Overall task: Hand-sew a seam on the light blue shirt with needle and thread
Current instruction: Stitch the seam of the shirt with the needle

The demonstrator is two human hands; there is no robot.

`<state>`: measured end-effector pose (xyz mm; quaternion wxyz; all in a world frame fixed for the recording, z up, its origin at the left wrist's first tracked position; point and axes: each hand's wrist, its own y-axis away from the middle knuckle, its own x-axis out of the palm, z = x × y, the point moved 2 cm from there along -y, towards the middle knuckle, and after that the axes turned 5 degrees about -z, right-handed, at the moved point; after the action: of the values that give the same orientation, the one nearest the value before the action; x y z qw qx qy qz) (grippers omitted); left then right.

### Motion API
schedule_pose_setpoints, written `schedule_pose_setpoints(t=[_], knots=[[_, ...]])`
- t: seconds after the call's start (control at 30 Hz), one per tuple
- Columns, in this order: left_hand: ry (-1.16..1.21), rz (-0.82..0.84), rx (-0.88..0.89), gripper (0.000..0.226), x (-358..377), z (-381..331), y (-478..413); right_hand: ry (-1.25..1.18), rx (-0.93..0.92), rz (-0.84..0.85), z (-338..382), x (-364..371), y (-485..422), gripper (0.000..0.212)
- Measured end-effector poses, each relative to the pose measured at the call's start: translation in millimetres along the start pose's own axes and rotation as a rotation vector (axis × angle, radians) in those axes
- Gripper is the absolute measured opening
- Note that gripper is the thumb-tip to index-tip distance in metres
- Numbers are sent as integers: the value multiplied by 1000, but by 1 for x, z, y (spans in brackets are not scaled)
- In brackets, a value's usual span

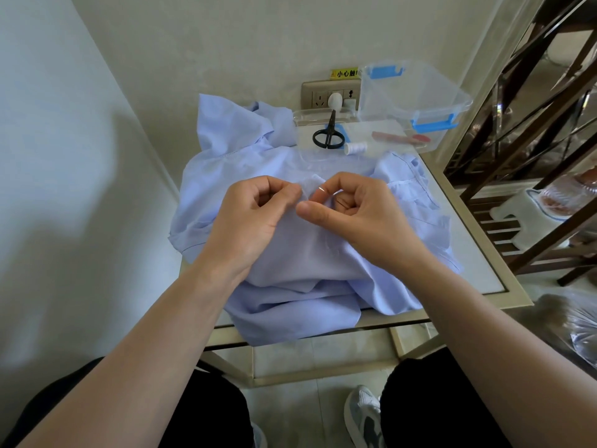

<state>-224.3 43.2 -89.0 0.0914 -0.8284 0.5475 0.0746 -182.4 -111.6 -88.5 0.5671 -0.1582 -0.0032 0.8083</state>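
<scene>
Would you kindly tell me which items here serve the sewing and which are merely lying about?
In use: light blue shirt, thin silver needle, white thread spool, black-handled scissors.
Lying about: clear plastic box with blue latches, white plug, yellow warning sticker.

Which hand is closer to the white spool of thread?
Right. The right hand rests on the shirt straight in front of the thread spool; the left hand is farther off, to its left.

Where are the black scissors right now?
Head view: the black scissors lie at the table's far end, beyond the shirt, just left of the white thread spool, below the wall socket.
</scene>
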Motion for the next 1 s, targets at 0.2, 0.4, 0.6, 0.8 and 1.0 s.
schedule_pose_setpoints(t=[0.2,0.4,0.6,0.8,1.0], knots=[[12,26,16,18,0,0,1,52,-69,10,-3,1,-4,13],[6,14,23,17,-2,-2,1,36,-92,148,3,-9,-1,6],[-18,34,25,15,-4,-3,2,-178,-55,42,-1,-26,-10,15],[-64,97,81,11,-6,-4,2,-205,-126,104,12,-28,-13,6],[-42,151,108,9,-8,-2,2,-175,-35,308,5,-18,-18,12]])
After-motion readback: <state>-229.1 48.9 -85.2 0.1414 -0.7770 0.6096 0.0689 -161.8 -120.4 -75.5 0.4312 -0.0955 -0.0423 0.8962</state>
